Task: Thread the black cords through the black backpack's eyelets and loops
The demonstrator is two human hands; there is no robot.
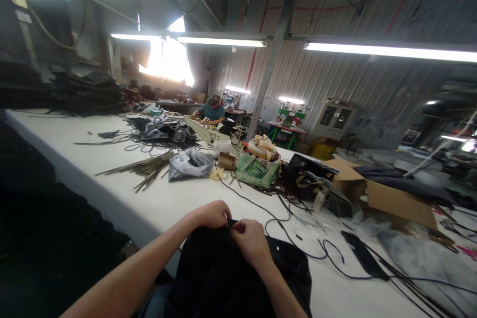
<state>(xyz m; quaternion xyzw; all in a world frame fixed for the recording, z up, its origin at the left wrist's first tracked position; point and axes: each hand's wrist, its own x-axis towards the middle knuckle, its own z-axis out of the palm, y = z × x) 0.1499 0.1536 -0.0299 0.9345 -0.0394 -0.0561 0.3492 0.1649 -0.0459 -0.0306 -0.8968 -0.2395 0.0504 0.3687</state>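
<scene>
A large black fabric piece (212,268), perhaps a bag, lies in front of me at the table's near edge. Small shiny metal spots show on its right side. My left hand (214,214) is closed in a pinch on its top edge. Close beside it, my right hand (251,239) pinches the same edge with thumb and fingers. A short dark bit of the edge shows between the two hands. The exact detail under the fingertips is too small to make out.
On the white table (149,208) are a clear plastic bag (191,164), thin strips (149,168), a green bag (258,171) with coiled tape, black cords, a flat black object (365,254) and an opened cardboard box (398,201). A co-worker (212,110) sits at the far end.
</scene>
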